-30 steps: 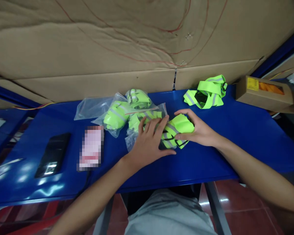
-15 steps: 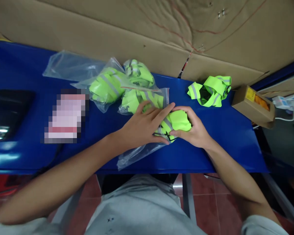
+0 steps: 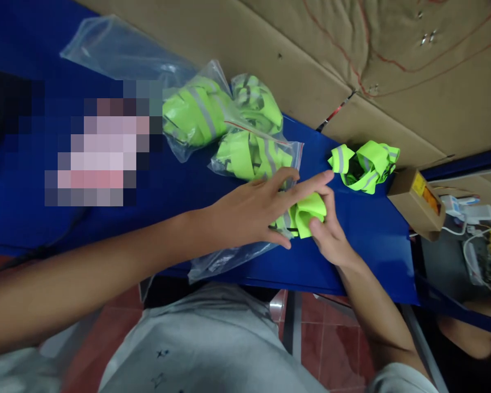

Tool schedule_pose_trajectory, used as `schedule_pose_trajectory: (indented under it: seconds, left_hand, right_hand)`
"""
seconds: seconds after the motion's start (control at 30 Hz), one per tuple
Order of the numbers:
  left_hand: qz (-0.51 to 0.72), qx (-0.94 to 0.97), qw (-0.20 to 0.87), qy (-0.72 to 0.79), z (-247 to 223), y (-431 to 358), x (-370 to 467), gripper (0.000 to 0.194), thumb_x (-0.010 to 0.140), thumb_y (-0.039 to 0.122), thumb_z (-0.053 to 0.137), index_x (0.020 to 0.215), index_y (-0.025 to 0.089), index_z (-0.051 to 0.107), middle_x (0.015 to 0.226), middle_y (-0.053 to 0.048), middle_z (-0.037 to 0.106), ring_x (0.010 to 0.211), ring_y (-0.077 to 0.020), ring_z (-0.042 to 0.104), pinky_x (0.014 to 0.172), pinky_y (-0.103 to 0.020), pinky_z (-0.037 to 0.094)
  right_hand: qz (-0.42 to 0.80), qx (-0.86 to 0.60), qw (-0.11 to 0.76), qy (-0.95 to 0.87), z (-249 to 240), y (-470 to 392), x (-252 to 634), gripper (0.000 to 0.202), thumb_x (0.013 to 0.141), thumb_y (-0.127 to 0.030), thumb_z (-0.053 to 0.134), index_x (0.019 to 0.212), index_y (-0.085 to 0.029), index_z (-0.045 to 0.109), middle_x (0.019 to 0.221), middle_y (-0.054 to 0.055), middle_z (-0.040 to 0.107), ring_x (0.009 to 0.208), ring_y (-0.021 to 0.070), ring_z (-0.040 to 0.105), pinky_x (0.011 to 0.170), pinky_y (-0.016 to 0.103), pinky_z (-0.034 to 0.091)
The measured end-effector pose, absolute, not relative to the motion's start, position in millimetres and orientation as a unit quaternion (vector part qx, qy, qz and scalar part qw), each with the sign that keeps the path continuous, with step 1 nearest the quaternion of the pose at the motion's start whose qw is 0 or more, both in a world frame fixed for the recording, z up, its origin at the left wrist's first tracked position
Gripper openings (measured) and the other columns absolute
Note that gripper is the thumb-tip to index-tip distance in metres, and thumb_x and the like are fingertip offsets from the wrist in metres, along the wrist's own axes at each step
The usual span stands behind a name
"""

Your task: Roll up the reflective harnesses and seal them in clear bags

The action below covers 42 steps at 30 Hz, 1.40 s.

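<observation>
A fluorescent yellow-green reflective strap [image 3: 310, 212] with grey bands lies folded into a bundle between my hands. My right hand [image 3: 331, 236] is closed on its right end, thumb in front and fingers behind. Over its left part lies my left hand [image 3: 251, 212], thumb and fingers spanning the clear plastic bag [image 3: 225, 261] around the bundle. The left index finger sticks out towards the right hand. My left palm hides much of the bag and strap. Just behind lies a bagged strap bundle [image 3: 249, 155].
Two more bagged bundles [image 3: 198, 112] [image 3: 257, 103] and a flat plastic bag [image 3: 123, 52] lie along the cardboard backing. A loose reflective strap [image 3: 366, 166] sits at right beside a cardboard box [image 3: 417, 202]. A blurred-out object [image 3: 102, 142] is on the blue table [image 3: 376, 262].
The view has turned and shifted. My right hand has drawn slightly back from the left, and the strap's right end now shows as an open fold. My left hand stays over the bag.
</observation>
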<state>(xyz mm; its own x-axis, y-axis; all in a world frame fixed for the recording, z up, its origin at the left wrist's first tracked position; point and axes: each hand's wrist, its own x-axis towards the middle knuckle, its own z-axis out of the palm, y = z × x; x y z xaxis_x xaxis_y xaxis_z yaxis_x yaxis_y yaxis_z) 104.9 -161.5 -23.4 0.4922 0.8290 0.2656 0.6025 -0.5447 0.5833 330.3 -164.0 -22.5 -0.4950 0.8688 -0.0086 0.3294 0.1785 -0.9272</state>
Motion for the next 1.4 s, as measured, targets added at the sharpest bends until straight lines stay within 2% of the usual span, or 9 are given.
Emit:
schedule_pose_trajectory:
  seconds: [0.2,0.3,0.47,0.7,0.87,0.97,1.1,1.27,1.4]
  left_hand:
    - [0.308,0.882,0.134,0.329,-30,-157,101,0.13,0.074,0.04,0.095,0.17,0.035,0.007,0.162,-0.021,0.042,0.143,-0.04,0.055,0.108,-0.053,0.059]
    - [0.303,0.883,0.121,0.337,-30,-159,106,0.125,0.078,0.044,0.091,0.169,0.033,0.007,0.158,-0.022,0.046,0.142,-0.0384,0.056,0.11,-0.053,0.057]
    - [0.283,0.876,0.122,0.37,-24,-166,120,0.124,0.076,0.049,0.093,0.168,0.029,0.011,0.155,-0.021,0.049,0.138,-0.0378,0.059,0.109,-0.051,0.056]
    - [0.366,0.781,0.371,0.344,-10,-153,104,0.127,0.069,0.051,0.095,0.168,0.033,0.018,0.161,-0.018,0.046,0.147,-0.0369,0.05,0.11,-0.048,0.052]
    - [0.178,0.701,0.607,0.329,7,-144,87,0.07,0.075,0.065,0.082,0.126,0.019,0.07,0.109,-0.007,0.077,0.096,-0.0264,0.073,0.076,-0.031,0.052]
    - [0.177,0.682,0.628,0.33,8,-146,91,0.046,0.08,0.055,0.08,0.104,0.017,0.074,0.089,-0.003,0.076,0.08,-0.0204,0.071,0.064,-0.027,0.043]
    - [0.203,0.717,0.542,0.389,1,-152,99,0.065,0.073,0.062,0.084,0.118,0.016,0.07,0.102,-0.008,0.077,0.091,-0.0262,0.072,0.069,-0.03,0.044]
    - [0.221,0.717,0.521,0.406,-1,-151,100,0.092,0.073,0.065,0.085,0.145,0.017,0.056,0.113,-0.011,0.076,0.102,-0.0294,0.072,0.081,-0.033,0.047]
    - [0.27,0.709,0.521,0.391,2,-150,97,0.094,0.071,0.062,0.088,0.148,0.02,0.053,0.126,-0.01,0.072,0.111,-0.0285,0.07,0.092,-0.036,0.048]
  right_hand:
    - [0.376,-0.399,0.361,-0.754,-32,-156,331,0.041,0.093,-0.048,0.074,0.121,-0.029,0.051,0.109,0.002,0.064,0.1,0.0203,0.068,0.083,0.034,0.059]
    - [0.32,-0.392,0.391,-0.769,-35,-157,327,0.038,0.09,-0.032,0.08,0.119,-0.028,0.055,0.106,0.001,0.063,0.098,0.0182,0.067,0.084,0.032,0.058]
    - [0.311,-0.392,0.389,-0.774,-37,-156,324,0.044,0.087,-0.037,0.082,0.123,-0.027,0.058,0.108,0.002,0.067,0.098,0.0201,0.069,0.082,0.033,0.06]
    - [0.347,-0.379,0.421,-0.748,-27,-154,323,0.036,0.085,-0.037,0.085,0.112,-0.027,0.063,0.105,0.002,0.073,0.095,0.0187,0.072,0.076,0.03,0.059]
    - [0.384,-0.38,0.423,-0.728,-22,-160,327,0.045,0.087,-0.05,0.082,0.12,-0.028,0.061,0.12,0.007,0.071,0.11,0.0239,0.072,0.088,0.037,0.061]
    - [0.324,-0.411,0.447,-0.725,-23,-166,321,0.048,0.083,-0.043,0.086,0.119,-0.028,0.059,0.107,0.004,0.069,0.094,0.0196,0.071,0.076,0.032,0.06]
    - [0.297,-0.418,0.46,-0.725,-24,-172,310,0.042,0.076,-0.035,0.092,0.102,-0.026,0.06,0.091,-0.001,0.068,0.078,0.014,0.067,0.063,0.024,0.054]
    - [0.337,-0.425,0.371,-0.754,-16,-170,316,0.027,0.092,-0.045,0.078,0.084,-0.022,0.066,0.068,-0.004,0.065,0.056,0.0108,0.058,0.05,0.023,0.047]
    - [0.327,-0.401,0.345,-0.784,-6,-167,329,0.042,0.109,-0.047,0.048,0.093,-0.022,0.078,0.086,0.005,0.075,0.076,0.0195,0.07,0.07,0.035,0.059]
